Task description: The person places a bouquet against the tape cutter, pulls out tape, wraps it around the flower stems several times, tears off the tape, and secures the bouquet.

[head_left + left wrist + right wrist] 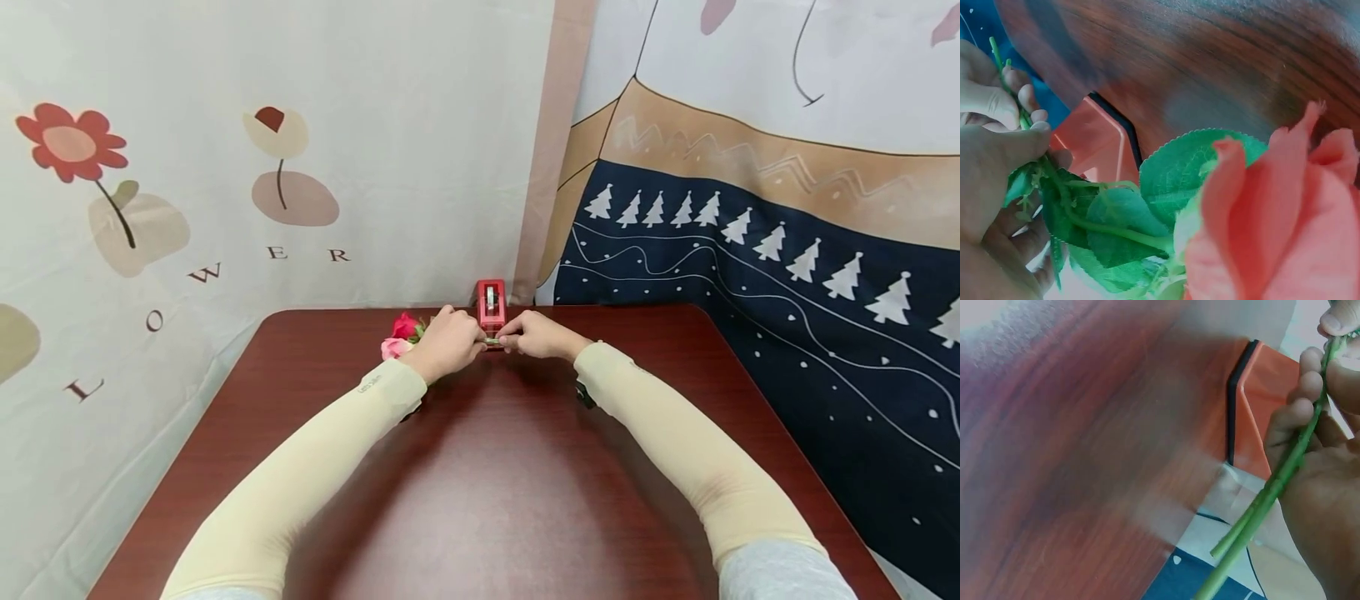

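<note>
Patterned cloth is hung behind and beside a dark reddish-brown wood-grain table (498, 500) with rounded far corners. Near the middle of the table's far edge, artificial roses on slim green plastic stems (1269, 487) are held just above the tabletop by both hands. Two stem ends are seen side by side in the right wrist view, one reaching farther than the other. The stems are gripped by the curled fingers of the left hand (447, 340), and just beside it they are pinched between the thumb and fingers of the right hand (540, 335). One red rose bloom (405, 325) and one pink rose bloom (393, 347) are seen on the far-left-corner side of the left hand; whether they are touching the tabletop cannot be told. Serrated green leaves (1200, 159) are bunched below the bloom in the left wrist view. Directly beyond the hands, a red block-shaped tape dispenser (491, 312) is placed by the far edge. Both forearms are covered by pale yellow sleeves (645, 404). Off-white cloth (420, 150) printed with flowers and letters is seen toward the left edge, navy cloth (675, 250) with white trees toward the right edge.
</note>
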{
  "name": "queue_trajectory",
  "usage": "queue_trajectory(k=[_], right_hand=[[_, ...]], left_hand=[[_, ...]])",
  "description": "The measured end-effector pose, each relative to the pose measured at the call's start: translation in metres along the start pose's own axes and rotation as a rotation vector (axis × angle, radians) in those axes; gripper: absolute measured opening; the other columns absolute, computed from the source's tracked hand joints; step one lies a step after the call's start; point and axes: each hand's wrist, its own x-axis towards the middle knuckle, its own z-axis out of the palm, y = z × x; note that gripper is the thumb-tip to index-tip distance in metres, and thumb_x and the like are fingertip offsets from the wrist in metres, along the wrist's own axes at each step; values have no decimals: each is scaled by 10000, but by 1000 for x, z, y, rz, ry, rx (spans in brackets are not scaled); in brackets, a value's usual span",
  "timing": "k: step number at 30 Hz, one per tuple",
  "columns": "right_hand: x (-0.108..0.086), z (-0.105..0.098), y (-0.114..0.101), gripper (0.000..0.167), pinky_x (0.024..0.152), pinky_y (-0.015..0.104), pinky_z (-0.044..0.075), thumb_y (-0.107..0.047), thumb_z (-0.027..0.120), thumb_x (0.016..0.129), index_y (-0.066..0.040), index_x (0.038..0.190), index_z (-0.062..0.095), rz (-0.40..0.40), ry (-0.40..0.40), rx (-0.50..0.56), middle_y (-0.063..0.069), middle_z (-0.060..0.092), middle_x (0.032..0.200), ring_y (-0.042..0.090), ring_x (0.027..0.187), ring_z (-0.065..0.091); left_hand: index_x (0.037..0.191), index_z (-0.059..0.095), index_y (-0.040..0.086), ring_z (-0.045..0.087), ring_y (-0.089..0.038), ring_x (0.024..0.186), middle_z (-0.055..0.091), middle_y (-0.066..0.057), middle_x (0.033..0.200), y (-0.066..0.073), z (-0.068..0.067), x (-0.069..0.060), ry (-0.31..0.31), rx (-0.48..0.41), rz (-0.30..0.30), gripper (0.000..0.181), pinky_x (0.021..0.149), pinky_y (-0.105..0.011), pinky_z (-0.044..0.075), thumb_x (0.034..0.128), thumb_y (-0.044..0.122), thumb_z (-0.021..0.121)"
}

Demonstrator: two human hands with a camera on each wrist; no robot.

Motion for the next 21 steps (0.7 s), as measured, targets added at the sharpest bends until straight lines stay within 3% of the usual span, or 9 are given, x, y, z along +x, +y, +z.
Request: queue_trajectory(k=[3,10,15,21], right_hand=[[-2,4,2,226,741,291,515,-189,657,1114,-101,1230,831,3,25,-5,184,781,996,156,769,597],[-6,14,4,234,774,294,518,-148,664,1097,-97,1236,844,-23,103,-36,68,817,977,173,853,633],[-6,17,3,232,792,282,528,-129,668,1087,-78,1225,847,-28,145,-46,75,828,1056,159,878,645],[-8,18,2,248,874,331,592,-117,669,1085,-68,1260,837,-12,176,-36,111,824,1214,191,959,676]], left_hand=[[1058,894,194,751,-246,1001,864,29,999,1,-1,0,-20,-33,-26,138,885,-440,435,1037,285,792],[1132,885,181,764,-251,1034,867,14,1075,2,-1,2,-59,-86,-67,205,882,-436,441,1058,327,762],[1149,876,172,779,-260,1061,865,0,1087,0,-5,6,-89,-121,-101,250,913,-463,464,1072,363,736],[1142,867,176,769,-249,1074,853,12,1051,-3,-13,11,-208,-197,-119,281,999,-480,425,1098,392,693]])
